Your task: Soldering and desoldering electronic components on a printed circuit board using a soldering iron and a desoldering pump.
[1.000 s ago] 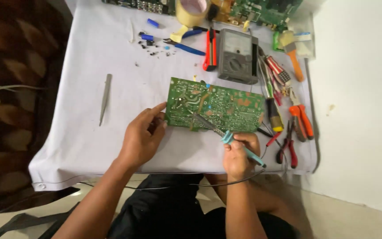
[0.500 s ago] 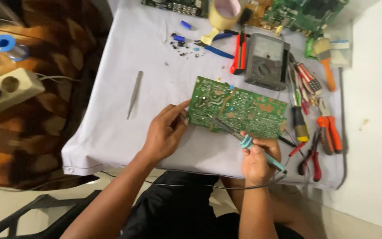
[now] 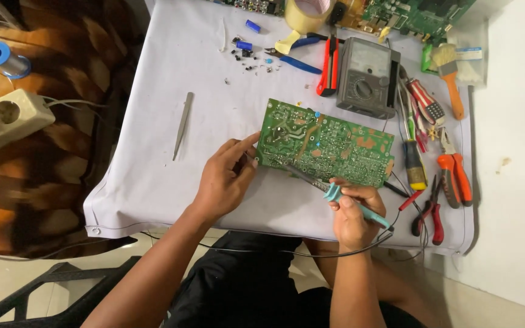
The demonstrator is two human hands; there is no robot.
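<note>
A green circuit board (image 3: 326, 143) lies solder side up on a white cloth-covered table (image 3: 153, 170). My left hand (image 3: 226, 176) pinches the board's near left corner. My right hand (image 3: 352, 212) grips a teal-handled soldering iron (image 3: 335, 193) like a pen, its metal tip resting on the board's near edge close to the left hand. The iron's black cable loops down over the table's front edge.
Metal tweezers (image 3: 182, 124) lie left of the board. Behind it are a grey multimeter (image 3: 367, 76), blue pliers (image 3: 293, 59), a tape roll (image 3: 308, 13) and small loose components (image 3: 247, 54). Screwdrivers, orange cutters (image 3: 454, 173) and a brush (image 3: 451, 79) lie right. A power strip (image 3: 7, 118) sits far left.
The camera view has shifted, so the table sits further right in frame. Both hands keep their hold, and the iron's tip stays at the board's near edge.
</note>
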